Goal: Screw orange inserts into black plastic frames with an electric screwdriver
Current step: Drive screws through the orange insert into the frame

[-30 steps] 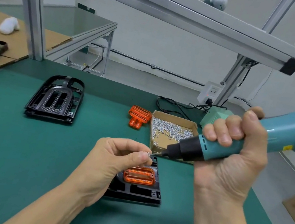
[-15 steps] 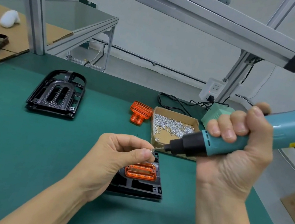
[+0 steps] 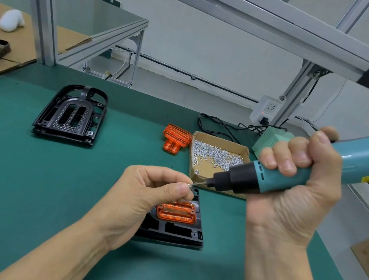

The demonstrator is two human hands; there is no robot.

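Orange insert [image 3: 176, 213] sits in the near black frame [image 3: 177, 231] while the left hand [image 3: 144, 197] pinches a tiny, slippery-looking screw [image 3: 189, 185] at the bit and the right hand [image 3: 292, 191] wraps the electric screwdriver [image 3: 278, 176], best gripped mid-barrel.

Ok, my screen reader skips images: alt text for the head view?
A left hand pinches a screw at the tip of a teal electric screwdriver gripped by the right hand, above a black frame holding an orange insert.
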